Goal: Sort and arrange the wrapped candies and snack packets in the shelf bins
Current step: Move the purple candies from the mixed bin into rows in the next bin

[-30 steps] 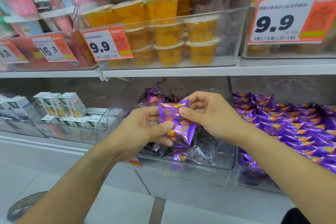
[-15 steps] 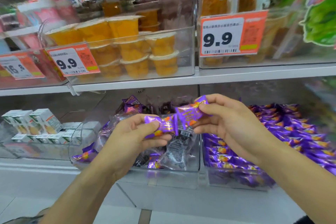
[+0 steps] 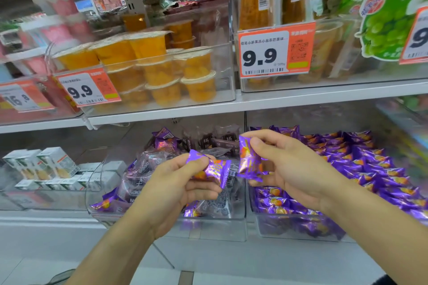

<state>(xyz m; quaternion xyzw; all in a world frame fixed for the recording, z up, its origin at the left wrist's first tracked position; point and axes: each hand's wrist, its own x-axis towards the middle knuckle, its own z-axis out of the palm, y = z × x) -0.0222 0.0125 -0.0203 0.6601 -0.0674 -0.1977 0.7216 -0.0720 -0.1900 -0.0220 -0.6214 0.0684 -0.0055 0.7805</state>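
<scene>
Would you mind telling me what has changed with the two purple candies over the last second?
The hands drew apart: the right hand carried its purple candy rightwards, away from the left hand's candy. The left hand still grips its own. Both stay above the mixed bin.

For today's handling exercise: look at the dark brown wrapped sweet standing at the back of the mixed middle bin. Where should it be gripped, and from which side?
Judging by its pose, pinch the dark brown sweet across its flat faces near the top edge, coming down from above and in front. It stands roughly upright among other packets at the back of the middle bin, so its lower part is hidden and hemmed in; only the top is free for the fingers.
</scene>
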